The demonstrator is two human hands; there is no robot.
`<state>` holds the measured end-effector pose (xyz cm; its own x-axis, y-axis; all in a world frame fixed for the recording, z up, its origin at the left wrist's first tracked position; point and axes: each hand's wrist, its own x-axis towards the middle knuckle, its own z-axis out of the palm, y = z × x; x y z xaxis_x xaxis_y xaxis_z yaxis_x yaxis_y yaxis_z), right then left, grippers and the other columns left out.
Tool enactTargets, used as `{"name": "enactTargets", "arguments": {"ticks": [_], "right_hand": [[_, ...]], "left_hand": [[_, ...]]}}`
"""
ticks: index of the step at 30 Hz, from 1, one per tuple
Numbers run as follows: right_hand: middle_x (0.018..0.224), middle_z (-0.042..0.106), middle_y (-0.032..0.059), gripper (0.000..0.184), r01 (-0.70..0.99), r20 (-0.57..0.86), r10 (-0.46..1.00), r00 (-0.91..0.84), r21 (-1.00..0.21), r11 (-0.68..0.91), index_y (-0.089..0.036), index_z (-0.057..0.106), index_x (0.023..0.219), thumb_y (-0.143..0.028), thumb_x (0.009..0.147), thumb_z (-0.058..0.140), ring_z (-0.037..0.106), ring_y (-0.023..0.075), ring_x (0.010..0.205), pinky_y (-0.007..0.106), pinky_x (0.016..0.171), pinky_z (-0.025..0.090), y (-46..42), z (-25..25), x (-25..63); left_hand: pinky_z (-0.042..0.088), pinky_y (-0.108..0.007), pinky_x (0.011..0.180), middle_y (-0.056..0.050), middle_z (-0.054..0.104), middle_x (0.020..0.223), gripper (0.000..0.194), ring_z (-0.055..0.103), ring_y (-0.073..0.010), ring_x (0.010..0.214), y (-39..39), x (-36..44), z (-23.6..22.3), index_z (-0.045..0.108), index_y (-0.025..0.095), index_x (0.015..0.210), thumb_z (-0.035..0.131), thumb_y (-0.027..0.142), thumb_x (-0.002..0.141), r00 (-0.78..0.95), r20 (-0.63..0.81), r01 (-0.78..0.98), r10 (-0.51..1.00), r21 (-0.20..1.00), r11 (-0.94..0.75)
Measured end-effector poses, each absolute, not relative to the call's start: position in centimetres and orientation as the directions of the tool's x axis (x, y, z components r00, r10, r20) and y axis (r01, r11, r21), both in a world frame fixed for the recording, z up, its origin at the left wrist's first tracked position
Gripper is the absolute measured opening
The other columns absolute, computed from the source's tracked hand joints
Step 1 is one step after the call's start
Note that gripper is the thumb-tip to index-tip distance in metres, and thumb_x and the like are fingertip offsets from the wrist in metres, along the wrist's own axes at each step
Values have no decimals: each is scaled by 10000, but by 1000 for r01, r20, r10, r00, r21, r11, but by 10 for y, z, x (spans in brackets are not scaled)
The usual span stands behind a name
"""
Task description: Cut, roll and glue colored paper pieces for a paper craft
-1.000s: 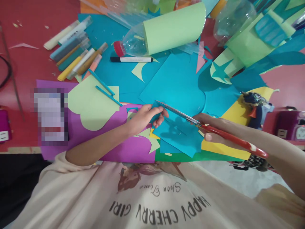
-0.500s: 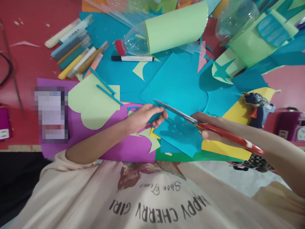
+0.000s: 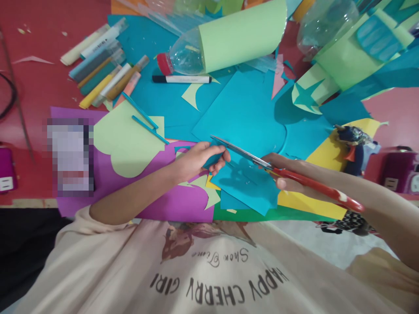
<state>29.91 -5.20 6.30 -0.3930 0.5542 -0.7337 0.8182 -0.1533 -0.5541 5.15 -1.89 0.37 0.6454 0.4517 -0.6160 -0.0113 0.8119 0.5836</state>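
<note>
My left hand (image 3: pixel 204 159) pinches a small piece of blue paper (image 3: pixel 212 160) between thumb and fingers; most of the piece is hidden by the hand. In my right hand (image 3: pixel 281 170) is a pair of scissors (image 3: pixel 240 152) with red handles, the blades pointing left across the fingertips of my left hand. The blades look closed or nearly so, lying along the upper edge of the paper. Beneath both hands lie larger blue paper sheets (image 3: pixel 244 109), with small blue scraps on them.
Left are a heart-shaped light green paper (image 3: pixel 129 146), a blurred phone-like object (image 3: pixel 70 159) on purple paper (image 3: pixel 176 203), and several markers (image 3: pixel 104 80). Beyond lie a black-and-white marker (image 3: pixel 181 79) and a bottle wrapped in green paper (image 3: pixel 242 37). Yellow paper (image 3: pixel 330 152) is at right.
The scissors have shifted slightly left, so their tips sit a little farther past my left fingertips. My left hand stays almost still, holding the blue paper.
</note>
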Motion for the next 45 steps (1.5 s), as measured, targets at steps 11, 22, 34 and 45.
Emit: {"name": "enactTargets", "arguments": {"ticks": [11, 22, 34, 45], "right_hand": [[700, 584, 16, 885, 813, -722, 563, -402, -564, -142, -213, 537, 1140, -940, 706, 280, 573, 198, 599, 322, 574, 409, -53, 61, 301], [727, 611, 38, 903, 790, -685, 605, -405, -596, -146, -214, 544, 1162, -941, 702, 271, 582, 201, 612, 331, 592, 421, -59, 47, 309], [684, 576, 5, 820, 778, -640, 641, -424, -619, -104, -202, 575, 1103, -899, 733, 355, 543, 156, 568, 295, 567, 409, -60, 46, 309], [666, 581, -1, 731, 740, -600, 661, -451, -665, -99, -211, 590, 1075, -850, 751, 447, 554, 155, 547, 285, 542, 423, -62, 41, 313]], "left_hand": [[365, -152, 417, 40, 486, 457, 384, 458, -45, 387, -19, 51, 6, 586, 124, 674, 384, 174, 996, 666, -602, -29, 441, 570, 821], [414, -181, 433, 18, 484, 470, 402, 441, -69, 394, -16, 50, 3, 601, 122, 669, 342, 180, 970, 693, -587, -59, 419, 532, 844], [414, -168, 432, 13, 510, 466, 410, 460, -69, 397, -17, 49, -3, 616, 122, 665, 342, 191, 962, 722, -545, -82, 428, 546, 834], [408, -168, 438, 9, 503, 448, 421, 451, -72, 393, -17, 49, -4, 625, 126, 654, 335, 203, 949, 747, -521, -86, 412, 539, 838]]}}
